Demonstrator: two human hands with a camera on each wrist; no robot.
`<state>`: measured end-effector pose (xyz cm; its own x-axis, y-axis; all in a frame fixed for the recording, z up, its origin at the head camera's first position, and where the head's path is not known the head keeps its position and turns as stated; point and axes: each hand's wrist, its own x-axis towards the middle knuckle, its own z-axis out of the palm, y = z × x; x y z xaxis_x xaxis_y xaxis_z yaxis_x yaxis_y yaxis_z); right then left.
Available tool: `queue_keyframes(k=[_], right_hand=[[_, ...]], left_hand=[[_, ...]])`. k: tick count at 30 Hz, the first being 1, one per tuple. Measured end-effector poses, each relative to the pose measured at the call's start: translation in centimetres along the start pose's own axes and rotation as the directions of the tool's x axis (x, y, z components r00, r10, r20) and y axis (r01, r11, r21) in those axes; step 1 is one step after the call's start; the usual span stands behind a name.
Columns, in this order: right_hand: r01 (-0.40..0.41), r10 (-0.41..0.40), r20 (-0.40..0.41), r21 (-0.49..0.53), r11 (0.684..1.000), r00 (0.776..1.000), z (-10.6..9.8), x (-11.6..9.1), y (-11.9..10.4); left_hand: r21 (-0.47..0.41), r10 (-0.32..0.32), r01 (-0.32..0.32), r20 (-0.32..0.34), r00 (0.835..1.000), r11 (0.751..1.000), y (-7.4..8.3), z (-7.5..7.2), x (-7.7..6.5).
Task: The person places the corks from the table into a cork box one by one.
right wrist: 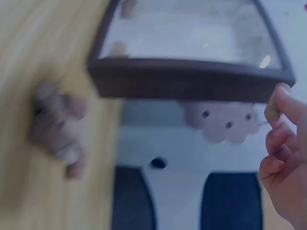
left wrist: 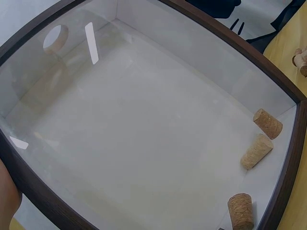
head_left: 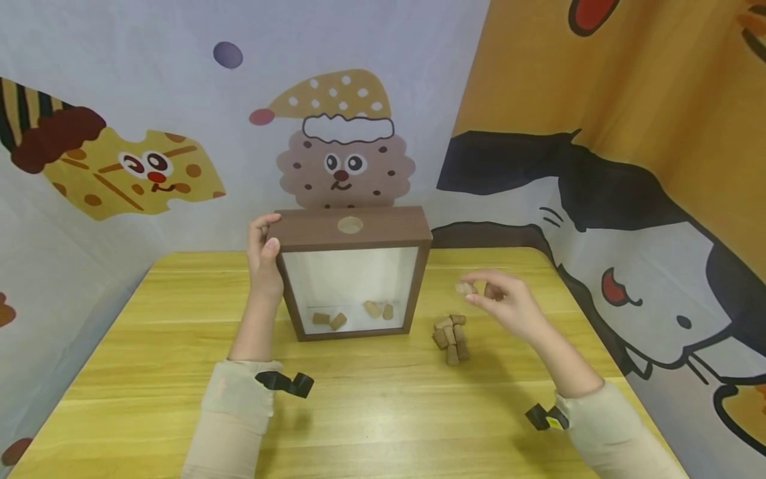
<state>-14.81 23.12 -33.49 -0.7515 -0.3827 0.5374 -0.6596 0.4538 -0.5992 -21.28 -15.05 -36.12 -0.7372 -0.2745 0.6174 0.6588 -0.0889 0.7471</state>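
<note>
A dark brown wooden shadow box (head_left: pixel 353 229) with a clear front and a round hole (head_left: pixel 350 225) in its top stands upright on the table. Several corks (head_left: pixel 338 321) lie at the bottom inside it. My left hand (head_left: pixel 263 256) grips the box's upper left corner, thumb toward the front and fingers at the back. To the right of the box, above the table, my right hand (head_left: pixel 505 299) pinches a cork (head_left: pixel 465 288) between thumb and fingertips. In the right wrist view the pinched cork (right wrist: pixel 273 108) is partly covered by the fingers.
A loose pile of several corks (head_left: pixel 450 336) lies on the wooden table (head_left: pixel 359 412), right of the box and below the right hand. Behind the table hangs a printed cartoon curtain (head_left: pixel 341 166). Each wrist wears a black camera strap (head_left: pixel 278 381).
</note>
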Motion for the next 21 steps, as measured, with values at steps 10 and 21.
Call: queue_keyframes(k=[10,21], right_hand=[[0.128,-0.117,-0.102,0.105,0.986,0.988,0.8,4.5,-3.3],[0.138,-0.125,-0.071,0.23,0.963,0.99,2.3,9.6,-6.2]], left_hand=[[0.011,-0.007,0.007,0.004,1.0,1.0,0.1,0.0,0.0],[0.012,0.004,-0.004,-0.001,1.0,1.0,-0.1,-0.1,0.0]])
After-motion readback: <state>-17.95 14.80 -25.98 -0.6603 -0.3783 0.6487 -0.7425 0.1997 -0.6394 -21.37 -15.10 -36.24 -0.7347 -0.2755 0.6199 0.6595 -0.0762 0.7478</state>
